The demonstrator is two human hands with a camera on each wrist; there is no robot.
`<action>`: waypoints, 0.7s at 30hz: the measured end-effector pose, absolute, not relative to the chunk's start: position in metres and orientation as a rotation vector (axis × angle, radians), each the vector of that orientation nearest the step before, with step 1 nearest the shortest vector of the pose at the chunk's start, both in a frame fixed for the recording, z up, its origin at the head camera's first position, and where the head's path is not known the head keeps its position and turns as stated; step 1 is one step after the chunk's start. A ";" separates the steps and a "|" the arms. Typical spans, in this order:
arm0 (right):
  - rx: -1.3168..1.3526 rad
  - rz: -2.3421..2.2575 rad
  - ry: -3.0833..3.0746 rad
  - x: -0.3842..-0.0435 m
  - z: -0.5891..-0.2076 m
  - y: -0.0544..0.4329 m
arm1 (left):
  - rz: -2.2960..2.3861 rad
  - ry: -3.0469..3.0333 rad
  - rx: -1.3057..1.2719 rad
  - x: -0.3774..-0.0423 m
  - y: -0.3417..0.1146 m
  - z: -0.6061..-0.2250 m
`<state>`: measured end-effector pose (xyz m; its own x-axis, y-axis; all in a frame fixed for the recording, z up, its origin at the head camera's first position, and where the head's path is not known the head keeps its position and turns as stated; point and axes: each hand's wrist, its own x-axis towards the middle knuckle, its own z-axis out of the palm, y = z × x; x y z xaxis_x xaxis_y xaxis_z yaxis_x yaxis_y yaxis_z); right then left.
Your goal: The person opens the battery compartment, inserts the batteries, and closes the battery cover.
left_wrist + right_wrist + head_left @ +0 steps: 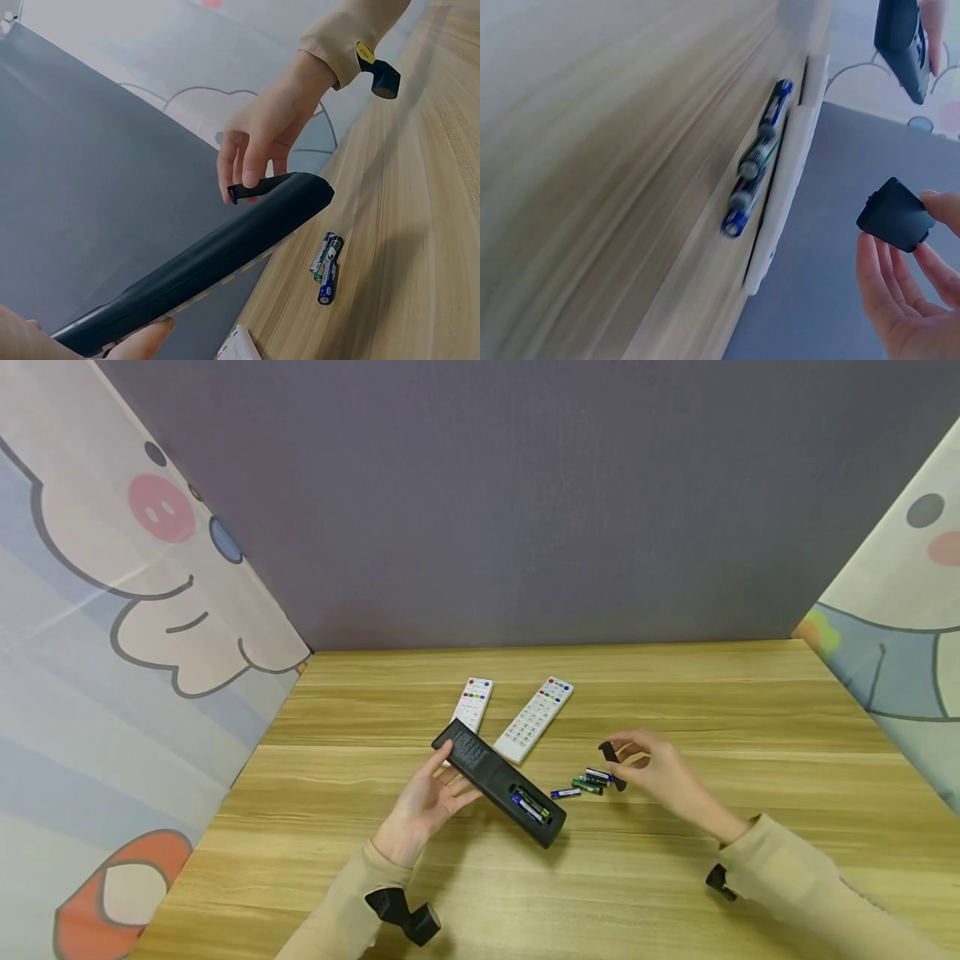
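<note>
My left hand (pixel 420 810) holds a black remote control (pixel 498 781) by its far end, back side up and tilted above the table. Its battery compartment (pixel 531 803) is uncovered, with two batteries lying inside, one blue and one greenish. Between thumb and fingers my right hand (pixel 656 768) pinches a small black battery cover (pixel 896 215), held in the air to the right of the remote. Several loose batteries (pixel 587 786), blue and green, lie on the table between the two hands, close under the cover in the head view.
Two white remote controls lie behind the black one: the left one (pixel 474 697) is partly hidden by it, the right one (pixel 534 720) slants beside it. A grey panel (pixel 555 527) stands along the back of the wooden table (pixel 360 718). Each sleeve carries a black wrist camera (pixel 405 917).
</note>
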<state>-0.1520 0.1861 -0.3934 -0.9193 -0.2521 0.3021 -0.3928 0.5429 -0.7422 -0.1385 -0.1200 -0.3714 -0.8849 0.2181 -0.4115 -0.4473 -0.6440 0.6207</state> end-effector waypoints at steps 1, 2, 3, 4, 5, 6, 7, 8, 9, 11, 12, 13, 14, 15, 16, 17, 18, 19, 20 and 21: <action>0.553 1.322 -2.609 -0.151 -0.393 0.184 | 2.520 1.061 -0.430 -0.138 -0.120 -0.371; 0.557 1.324 -2.598 -0.150 -0.393 0.182 | 2.522 1.060 -0.433 -0.138 -0.120 -0.371; 0.560 1.327 -2.590 -0.149 -0.392 0.180 | 2.523 1.061 -0.433 -0.138 -0.120 -0.371; 0.567 1.331 -2.579 -0.148 -0.392 0.178 | 2.523 1.056 -0.429 -0.138 -0.120 -0.371; 0.575 1.336 -2.566 -0.148 -0.392 0.176 | 2.523 1.055 -0.425 -0.138 -0.120 -0.371; 0.580 1.345 -2.553 -0.147 -0.392 0.174 | 2.522 1.054 -0.425 -0.138 -0.120 -0.371; 0.589 1.356 -2.541 -0.146 -0.392 0.172 | 2.521 1.053 -0.421 -0.138 -0.121 -0.371; 0.595 1.373 -2.528 -0.145 -0.391 0.170 | 2.520 1.052 -0.419 -0.138 -0.121 -0.371; 0.597 1.392 -2.517 -0.145 -0.391 0.168 | 2.520 1.052 -0.419 -0.139 -0.121 -0.371; 0.595 1.428 -2.500 -0.143 -0.390 0.165 | 2.519 1.062 -0.427 -0.139 -0.120 -0.372; 0.588 1.446 -2.496 -0.142 -0.390 0.163 | 2.518 1.069 -0.431 -0.139 -0.120 -0.372; 0.581 1.467 -2.491 -0.141 -0.389 0.161 | 2.518 1.074 -0.435 -0.140 -0.120 -0.372; 0.576 1.486 -2.485 -0.140 -0.389 0.159 | 2.518 1.081 -0.442 -0.140 -0.119 -0.372; 0.572 1.503 -2.479 -0.139 -0.388 0.158 | 2.517 1.087 -0.446 -0.140 -0.119 -0.372; 0.565 1.516 -2.473 -0.137 -0.387 0.156 | 2.516 1.092 -0.447 -0.140 -0.119 -0.372; 0.561 1.532 -2.464 -0.136 -0.386 0.154 | 2.517 1.091 -0.449 -0.140 -0.119 -0.372; 0.563 1.542 -2.454 -0.135 -0.386 0.152 | 2.518 1.085 -0.452 -0.141 -0.119 -0.372; 0.568 1.552 -2.443 -0.134 -0.385 0.151 | 2.519 1.080 -0.453 -0.141 -0.118 -0.372; 0.573 1.555 -2.438 -0.134 -0.385 0.149 | 2.520 1.075 -0.453 -0.141 -0.118 -0.372; 0.579 1.567 -2.430 -0.133 -0.385 0.148 | 2.521 1.069 -0.451 -0.141 -0.118 -0.371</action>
